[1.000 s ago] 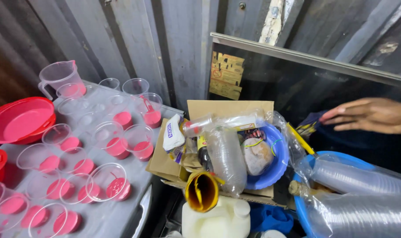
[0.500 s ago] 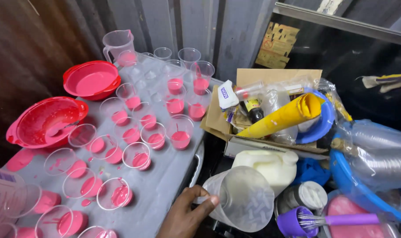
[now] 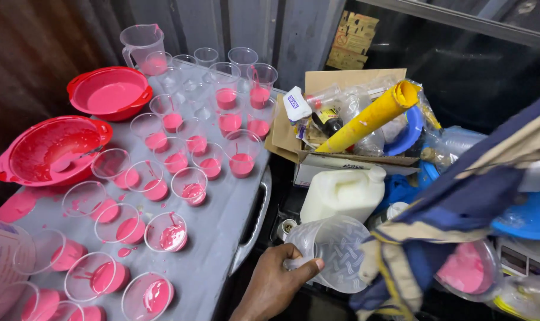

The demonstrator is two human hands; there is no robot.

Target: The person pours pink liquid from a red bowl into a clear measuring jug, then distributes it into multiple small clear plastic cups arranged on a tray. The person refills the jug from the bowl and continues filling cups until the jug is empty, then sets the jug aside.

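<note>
So the left hand point(image 3: 279, 279) is wrapped around the handle side of a clear plastic measuring jug point(image 3: 335, 252), thumb pressed over the rim edge, fingers curled tight. The jug sits low, just right of the grey counter point(image 3: 222, 238) edge and right in front of the white plastic jerrycan point(image 3: 341, 193), tipped so you look into its mouth. Looks empty from here. The right hand isn't visible, so I can't tell what it's doing; there's only a blue and tan striped sleeve point(image 3: 460, 208) hanging in front on the jug's right. On the counter left of the jug there's a whole crowd of clear cups point(image 3: 190, 184) with pink liquid in the bottoms, plus two red bowls point(image 3: 53, 148) further left and a clear pitcher point(image 3: 140, 43) at the far back. Behind the jerrycan is a cardboard box point(image 3: 341, 160) with a yellow roll point(image 3: 371, 116) sticking out. My read: this is the grab-the-jug step, picking it out of the clutter. Lifting it clear would call for a firm grip and a straight pull up so it doesn't snag the sleeve or bump the jerrycan.
</note>
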